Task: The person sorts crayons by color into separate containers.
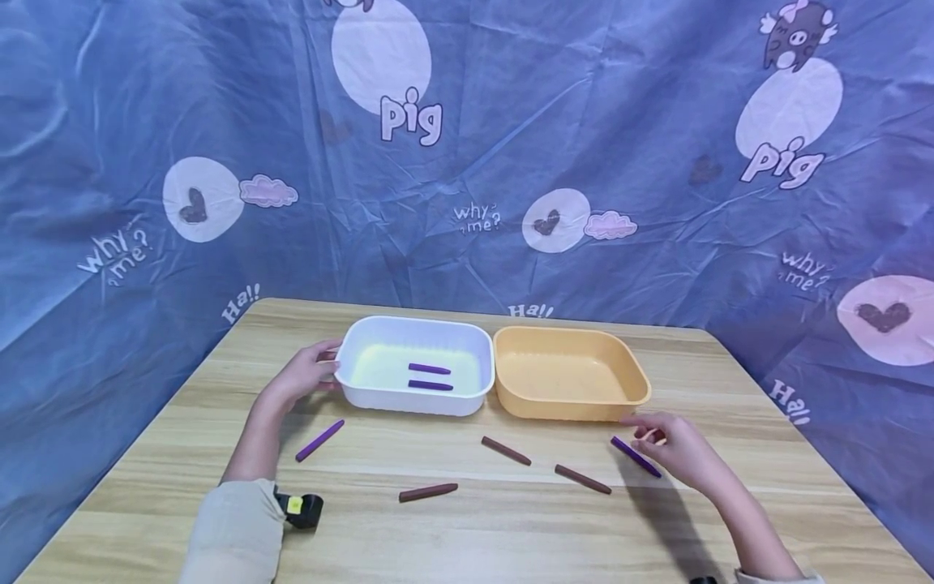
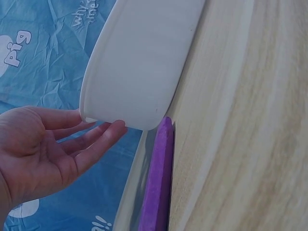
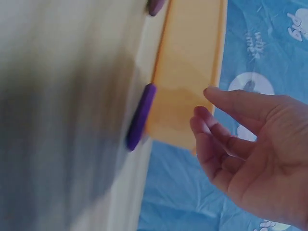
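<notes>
My left hand (image 1: pixel 301 375) touches the left end of a white plastic bin (image 1: pixel 416 403), with its fingers (image 2: pixel 103 142) fairly straight against the outside wall. Two purple crayons (image 1: pixel 430 385) lie inside that bin. My right hand (image 1: pixel 680 446) hovers by the front right corner of a yellow-orange bin (image 1: pixel 569 410), fingers loosely bent and holding nothing. Just left of that hand, a purple crayon (image 1: pixel 636 457) lies on the table. Another purple crayon (image 1: pixel 319 440) rests near the left forearm.
Three brown crayons lie in front of the bins: one left (image 1: pixel 428 492), one in the middle (image 1: pixel 507 450), one farther right (image 1: pixel 583 478). The bins stand side by side on a wooden table (image 1: pixel 511 543), with a blue printed curtain (image 1: pixel 467 162) behind.
</notes>
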Action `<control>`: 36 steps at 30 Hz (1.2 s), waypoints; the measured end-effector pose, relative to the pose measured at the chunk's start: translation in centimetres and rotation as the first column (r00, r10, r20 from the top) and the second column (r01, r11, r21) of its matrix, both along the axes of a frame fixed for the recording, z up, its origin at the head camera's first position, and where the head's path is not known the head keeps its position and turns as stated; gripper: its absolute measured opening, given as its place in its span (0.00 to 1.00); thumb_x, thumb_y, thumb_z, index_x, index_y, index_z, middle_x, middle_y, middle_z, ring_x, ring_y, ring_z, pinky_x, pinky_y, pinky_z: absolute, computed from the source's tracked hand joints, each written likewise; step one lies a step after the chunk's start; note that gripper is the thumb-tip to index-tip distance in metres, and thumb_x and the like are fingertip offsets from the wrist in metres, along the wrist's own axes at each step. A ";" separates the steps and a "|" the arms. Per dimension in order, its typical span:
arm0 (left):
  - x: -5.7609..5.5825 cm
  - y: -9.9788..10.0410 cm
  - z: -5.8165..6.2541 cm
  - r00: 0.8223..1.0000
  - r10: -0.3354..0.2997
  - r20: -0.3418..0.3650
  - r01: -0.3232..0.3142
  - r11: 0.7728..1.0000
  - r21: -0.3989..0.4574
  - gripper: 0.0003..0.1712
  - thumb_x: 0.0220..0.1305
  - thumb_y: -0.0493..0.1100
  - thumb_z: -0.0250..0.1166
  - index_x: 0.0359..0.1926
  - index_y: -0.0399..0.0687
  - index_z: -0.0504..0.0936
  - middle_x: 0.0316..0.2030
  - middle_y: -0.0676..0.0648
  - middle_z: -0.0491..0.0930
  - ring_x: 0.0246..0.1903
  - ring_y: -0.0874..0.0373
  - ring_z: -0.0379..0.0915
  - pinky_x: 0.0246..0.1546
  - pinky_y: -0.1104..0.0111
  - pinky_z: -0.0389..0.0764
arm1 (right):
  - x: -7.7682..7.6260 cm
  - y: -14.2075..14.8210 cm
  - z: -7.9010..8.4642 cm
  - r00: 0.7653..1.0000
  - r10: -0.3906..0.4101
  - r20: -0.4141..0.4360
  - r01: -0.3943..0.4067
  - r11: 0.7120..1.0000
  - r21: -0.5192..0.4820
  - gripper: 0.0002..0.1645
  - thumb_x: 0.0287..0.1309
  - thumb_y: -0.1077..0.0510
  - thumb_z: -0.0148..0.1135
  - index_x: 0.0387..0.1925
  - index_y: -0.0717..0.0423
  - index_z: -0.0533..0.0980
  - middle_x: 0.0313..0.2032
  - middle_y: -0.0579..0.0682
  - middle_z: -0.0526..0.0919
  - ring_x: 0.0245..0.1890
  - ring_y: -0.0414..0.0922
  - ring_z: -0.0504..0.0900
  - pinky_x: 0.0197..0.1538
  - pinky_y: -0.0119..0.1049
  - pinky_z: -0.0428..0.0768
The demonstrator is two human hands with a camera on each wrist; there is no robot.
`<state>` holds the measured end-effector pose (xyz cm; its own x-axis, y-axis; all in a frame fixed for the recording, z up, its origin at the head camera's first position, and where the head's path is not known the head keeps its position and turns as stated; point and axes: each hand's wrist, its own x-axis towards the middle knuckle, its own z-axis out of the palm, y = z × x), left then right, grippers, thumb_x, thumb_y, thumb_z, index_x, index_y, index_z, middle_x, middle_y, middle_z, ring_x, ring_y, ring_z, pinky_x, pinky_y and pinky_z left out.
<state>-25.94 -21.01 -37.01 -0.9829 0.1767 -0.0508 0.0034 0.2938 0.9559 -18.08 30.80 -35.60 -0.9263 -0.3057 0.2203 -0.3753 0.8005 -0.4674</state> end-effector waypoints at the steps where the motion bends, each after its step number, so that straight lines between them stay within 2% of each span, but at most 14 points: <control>1: 0.0 0.0 0.0 1.000 0.000 0.001 0.000 1.000 0.003 0.29 0.65 0.27 0.44 0.65 0.21 0.47 0.56 0.21 0.57 0.53 0.32 0.62 0.46 0.56 0.78 | 0.0 0.2 -0.2 1.000 -0.009 0.018 0.009 1.000 0.011 0.14 0.47 0.70 0.65 0.40 0.65 0.79 0.27 0.48 0.79 0.26 0.40 0.77 0.27 0.31 0.77; 6: -0.1 0.0 0.2 1.000 -0.001 0.006 0.001 1.000 0.009 0.29 0.65 0.26 0.44 0.65 0.22 0.47 0.56 0.21 0.56 0.53 0.32 0.61 0.46 0.56 0.78 | 0.3 1.2 -0.9 0.993 -0.037 0.110 0.034 0.999 0.030 0.16 0.47 0.67 0.65 0.42 0.66 0.78 0.27 0.46 0.78 0.26 0.41 0.77 0.25 0.31 0.75; 10: -0.1 -0.1 0.3 1.000 -0.008 0.006 0.008 1.000 0.015 0.29 0.65 0.26 0.44 0.64 0.21 0.47 0.56 0.20 0.56 0.53 0.31 0.61 0.46 0.56 0.78 | 0.6 1.8 -1.4 0.988 -0.008 0.154 0.003 1.000 0.028 0.18 0.45 0.67 0.65 0.42 0.67 0.77 0.25 0.46 0.77 0.25 0.41 0.77 0.25 0.31 0.76; 16: -0.2 -0.2 0.2 1.000 -0.011 0.003 0.011 1.000 0.012 0.28 0.65 0.26 0.44 0.64 0.20 0.47 0.55 0.21 0.57 0.51 0.32 0.64 0.46 0.55 0.78 | 0.6 2.2 -1.9 0.987 0.056 0.152 -0.060 0.998 0.026 0.18 0.41 0.69 0.61 0.40 0.67 0.77 0.23 0.42 0.76 0.24 0.37 0.76 0.26 0.31 0.76; 22: -0.4 -0.3 0.2 1.000 -0.016 0.001 0.016 1.000 -0.008 0.29 0.66 0.28 0.45 0.64 0.21 0.47 0.55 0.22 0.58 0.50 0.34 0.66 0.46 0.55 0.78 | 0.2 2.7 -2.3 0.987 0.028 0.158 -0.035 0.999 0.042 0.19 0.41 0.68 0.65 0.41 0.66 0.78 0.22 0.42 0.73 0.24 0.36 0.74 0.25 0.30 0.73; 25: -0.4 -0.3 0.3 1.000 -0.020 -0.003 0.020 1.000 -0.010 0.28 0.66 0.28 0.45 0.64 0.21 0.48 0.55 0.22 0.58 0.50 0.34 0.66 0.45 0.55 0.78 | 0.2 2.9 -2.6 0.983 0.040 0.181 -0.044 0.999 0.020 0.20 0.41 0.68 0.66 0.41 0.67 0.77 0.23 0.43 0.74 0.24 0.36 0.73 0.24 0.30 0.72; 30: -0.5 -0.3 0.4 1.000 -0.027 -0.008 0.027 1.000 -0.010 0.28 0.66 0.27 0.44 0.64 0.21 0.47 0.55 0.21 0.58 0.50 0.34 0.66 0.46 0.54 0.77 | 0.2 3.1 -2.9 0.980 0.085 0.180 -0.083 0.996 -0.016 0.21 0.39 0.72 0.63 0.41 0.69 0.77 0.24 0.45 0.77 0.24 0.36 0.75 0.25 0.30 0.75; 36: -0.5 -0.3 0.3 1.000 -0.028 -0.007 0.028 1.000 -0.009 0.28 0.66 0.27 0.44 0.64 0.21 0.47 0.55 0.21 0.58 0.49 0.34 0.66 0.46 0.55 0.78 | 0.2 3.2 -3.2 0.981 0.083 0.174 -0.080 0.996 -0.029 0.20 0.41 0.73 0.61 0.42 0.70 0.77 0.23 0.45 0.76 0.24 0.36 0.74 0.24 0.29 0.75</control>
<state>-26.46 -21.29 -36.70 -0.9780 0.2037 -0.0457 0.0184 0.3020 0.9531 -17.93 34.04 -38.78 -0.9233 -0.3787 0.0647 -0.3500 0.7597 -0.5481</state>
